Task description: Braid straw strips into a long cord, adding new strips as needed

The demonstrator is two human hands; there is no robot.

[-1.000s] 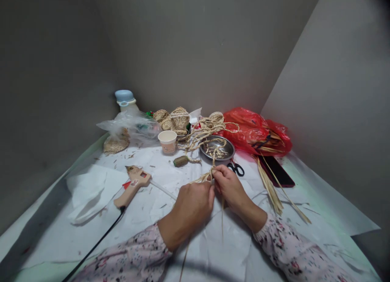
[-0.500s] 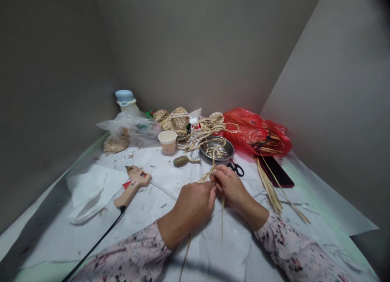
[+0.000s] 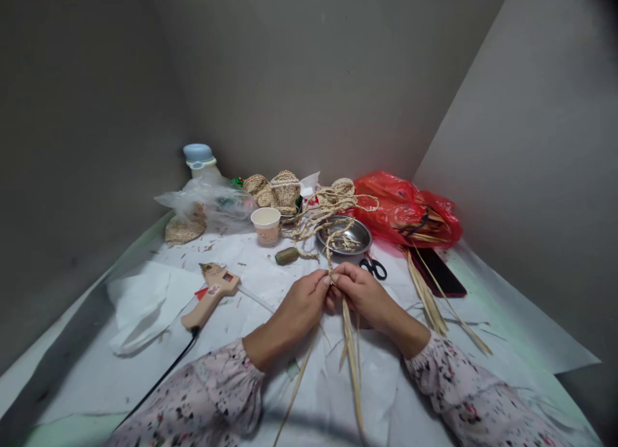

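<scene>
My left hand (image 3: 300,305) and my right hand (image 3: 365,297) meet at the middle of the table, fingertips pinched on the near end of a twisted straw cord (image 3: 329,246). The cord runs back over a steel bowl (image 3: 365,233) and joins a loose tangle of cord (image 3: 316,218). Loose straw strands (image 3: 351,360) hang from between my hands toward the near edge, one more slanting down on the left. What lies inside my curled fingers is hidden.
Left are a hot glue gun (image 3: 212,295), crumpled white paper (image 3: 140,308) and a plastic bag (image 3: 207,199). Behind stands a paper cup (image 3: 266,227). Scissors (image 3: 374,268), a phone (image 3: 439,273), straw (image 3: 425,292) and a red bag (image 3: 391,205) are right.
My left hand has turned and shifted slightly left, fingertips now against the right hand's. The cord end has moved left, and wider straw strands now hang below my hands.
</scene>
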